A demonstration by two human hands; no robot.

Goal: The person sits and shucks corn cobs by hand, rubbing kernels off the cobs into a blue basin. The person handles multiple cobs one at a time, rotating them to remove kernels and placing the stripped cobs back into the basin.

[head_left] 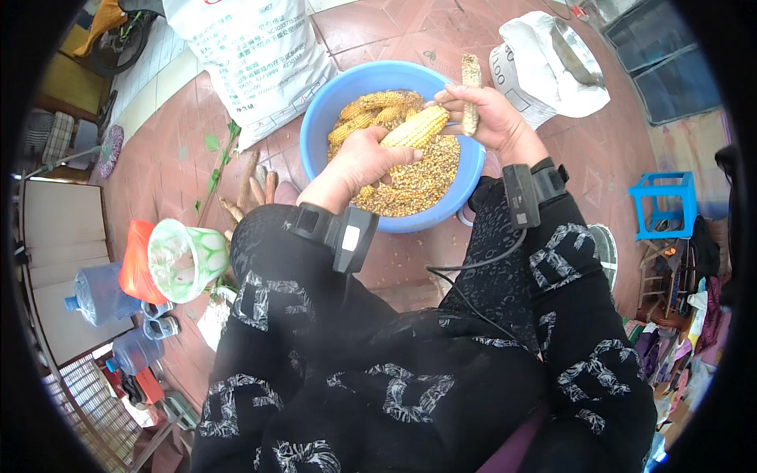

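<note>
Over a blue plastic basin [310,134], my left hand [359,164] is closed around a yellow ear of corn [419,128], its thumb lying along the near side. My right hand [498,118] is just to the right, palm partly turned up. A stripped corn cob [471,93] stands nearly upright in it, and its fingertips reach toward the ear's far end. Loose kernels [432,169] fill much of the basin. Several more ears of corn [388,100] lie at its far left side, and others rest partly under my left hand.
A large white printed sack [256,67] stands beyond the basin at left, and an open white sack [552,67] at right. Several bare cobs [256,189] lie on the tiled floor by my left knee. A green-and-white bin [188,260] is at left, a blue stool [664,206] at right.
</note>
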